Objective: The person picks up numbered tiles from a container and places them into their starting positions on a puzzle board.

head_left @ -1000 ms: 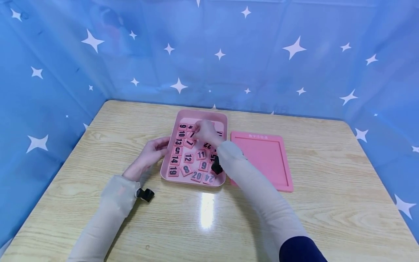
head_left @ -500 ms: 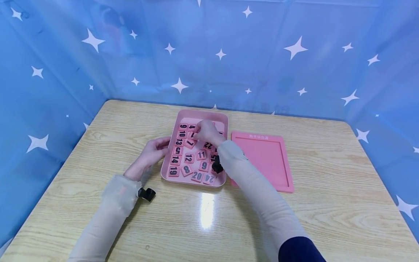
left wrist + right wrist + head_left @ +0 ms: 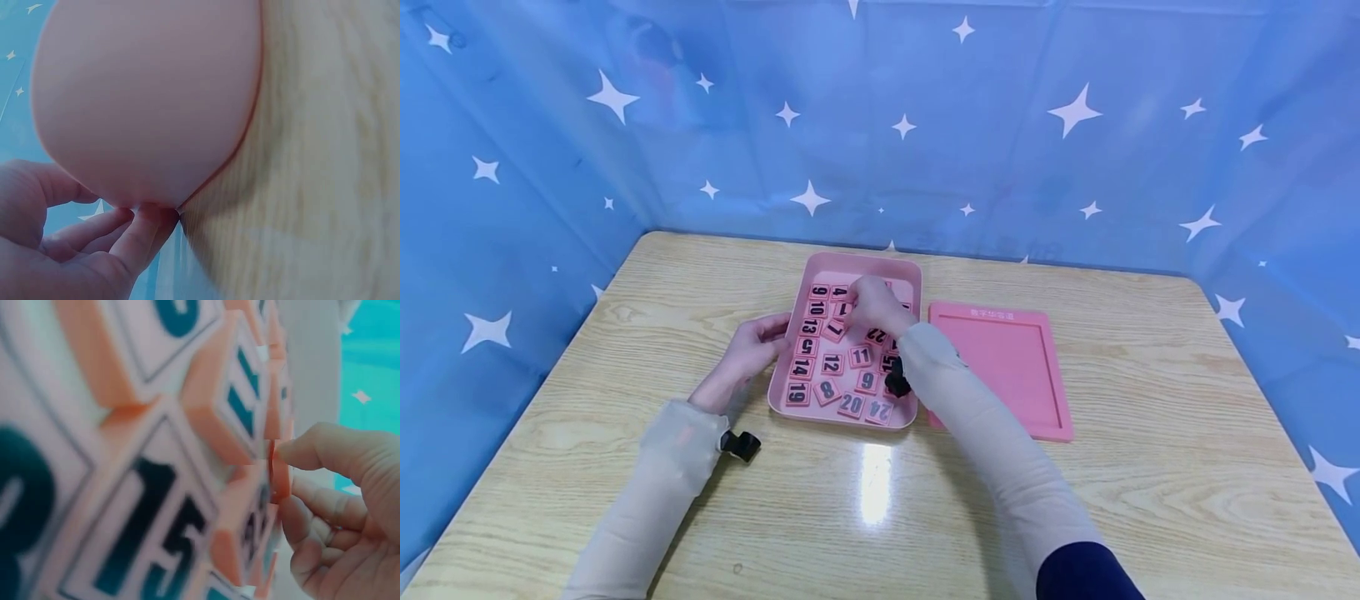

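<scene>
A pink tray (image 3: 865, 265) on the table holds several square pink tiles with black numbers. My left hand (image 3: 752, 348) is at the tray's left side; the left wrist view has its fingertips touching the tray's outer wall (image 3: 150, 112). Over the upper middle of the tray, my right hand (image 3: 874, 304) reaches in among the tiles. There, the right wrist view shows thumb and finger pinching the edges of a number tile (image 3: 282, 478), its face turned from view. Close by lie the 7 tile (image 3: 833, 330), the 11 tile (image 3: 240, 394) and the 15 tile (image 3: 147, 519). The right hand hides some tiles.
Right of the tray lies a flat pink frame board (image 3: 1000, 367) with a raised border, partly behind the right forearm. A column of tiles, including the 14 tile (image 3: 801, 367), lines the tray's left side. A blue star-patterned curtain (image 3: 970, 158) hangs behind the wooden table (image 3: 1157, 400).
The tile by my right fingertips, slanted a second ago, now sits straighter beside the left column. The right hand has barely shifted, and the left hand stays at the tray's side.
</scene>
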Demonstrator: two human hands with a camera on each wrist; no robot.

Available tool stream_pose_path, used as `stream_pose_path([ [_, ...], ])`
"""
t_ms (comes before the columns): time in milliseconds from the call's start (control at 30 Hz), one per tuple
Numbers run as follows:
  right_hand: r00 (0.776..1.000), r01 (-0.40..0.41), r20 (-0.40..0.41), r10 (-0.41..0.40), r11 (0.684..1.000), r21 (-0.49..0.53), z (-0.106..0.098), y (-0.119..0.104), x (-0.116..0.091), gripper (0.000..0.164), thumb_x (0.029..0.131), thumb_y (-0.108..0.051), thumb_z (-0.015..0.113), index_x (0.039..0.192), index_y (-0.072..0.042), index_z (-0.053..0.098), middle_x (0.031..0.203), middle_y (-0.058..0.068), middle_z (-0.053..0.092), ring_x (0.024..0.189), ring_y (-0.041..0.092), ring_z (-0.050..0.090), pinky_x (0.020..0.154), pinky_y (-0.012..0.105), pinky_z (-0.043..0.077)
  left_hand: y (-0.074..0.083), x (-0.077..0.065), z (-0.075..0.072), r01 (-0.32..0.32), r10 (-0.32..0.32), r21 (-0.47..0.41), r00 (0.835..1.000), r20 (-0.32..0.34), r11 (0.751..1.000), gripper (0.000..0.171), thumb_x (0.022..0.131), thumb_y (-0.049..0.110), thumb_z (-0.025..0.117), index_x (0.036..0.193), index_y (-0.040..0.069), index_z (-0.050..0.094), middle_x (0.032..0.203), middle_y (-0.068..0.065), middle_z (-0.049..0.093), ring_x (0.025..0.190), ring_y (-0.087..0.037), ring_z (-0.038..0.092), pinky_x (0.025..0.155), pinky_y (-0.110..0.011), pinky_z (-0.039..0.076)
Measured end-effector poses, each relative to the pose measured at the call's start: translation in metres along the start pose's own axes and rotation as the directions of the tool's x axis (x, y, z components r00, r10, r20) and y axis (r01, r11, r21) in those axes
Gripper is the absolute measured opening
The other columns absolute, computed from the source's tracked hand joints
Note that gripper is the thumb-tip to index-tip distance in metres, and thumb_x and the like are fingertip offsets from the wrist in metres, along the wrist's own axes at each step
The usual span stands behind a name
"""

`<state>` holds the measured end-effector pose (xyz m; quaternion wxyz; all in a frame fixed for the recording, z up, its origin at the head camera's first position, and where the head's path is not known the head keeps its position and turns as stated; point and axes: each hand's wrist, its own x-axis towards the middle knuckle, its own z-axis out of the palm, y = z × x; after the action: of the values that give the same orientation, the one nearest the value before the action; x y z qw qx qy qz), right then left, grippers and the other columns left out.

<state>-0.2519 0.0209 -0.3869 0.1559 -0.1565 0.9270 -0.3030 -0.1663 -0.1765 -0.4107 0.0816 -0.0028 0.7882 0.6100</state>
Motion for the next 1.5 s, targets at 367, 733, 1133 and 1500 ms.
stream_pose_path([
  [367,0.986,0.139,-0.097,-0.138,0.990,0.007,-0.037,0.003,-0.026,0.023,0.074,-0.019,0.079,0.083,-0.005,0.064,0.073,0.002,0.056,0.065,0.016,0.048,0.061,0.026,0.042,0.000,0.000,0.001,0.024,-0.024,-0.018,1.000,0.004,1.000,0.046,0.088,-0.009,0.048,0.134,-0.011,0.041,0.132,-0.031,0.046,0.121,-0.038,0.047,0.097,-0.032,0.044],
  [733,0.990,0.074,-0.119,-0.070,0.997,0.031,-0.078,0.039,-0.068,0.034,0.073,-0.012,0.075,0.103,0.000,0.065,0.102,0.013,0.064,0.092,0.026,0.057,0.079,0.036,0.050,0.000,0.000,0.001,0.055,-0.054,-0.023,0.999,0.005,0.998,0.048,0.088,-0.007,0.049,0.135,-0.010,0.040,0.134,-0.028,0.045,0.123,-0.036,0.045,0.099,-0.032,0.042],
  [1133,0.991,0.041,-0.129,-0.047,0.998,-0.044,-0.083,0.098,-0.096,0.027,0.075,-0.006,0.074,0.098,0.007,0.065,0.089,0.017,0.065,0.082,0.027,0.059,0.075,0.039,0.051,0.001,-0.002,0.001,0.046,-0.046,-0.004,0.999,0.001,0.999,0.046,0.089,-0.005,0.051,0.134,-0.010,0.041,0.134,-0.029,0.046,0.122,-0.036,0.047,0.098,-0.029,0.043],
  [1500,0.995,-0.024,-0.096,0.017,0.997,-0.076,-0.075,0.118,-0.100,0.021,0.075,-0.006,0.075,0.091,0.005,0.066,0.076,0.010,0.063,0.069,0.021,0.055,0.067,0.034,0.047,0.000,-0.002,0.001,0.045,-0.045,-0.052,0.999,0.010,0.998,0.047,0.088,-0.007,0.050,0.134,-0.011,0.041,0.134,-0.029,0.045,0.123,-0.036,0.045,0.094,-0.022,0.044],
])
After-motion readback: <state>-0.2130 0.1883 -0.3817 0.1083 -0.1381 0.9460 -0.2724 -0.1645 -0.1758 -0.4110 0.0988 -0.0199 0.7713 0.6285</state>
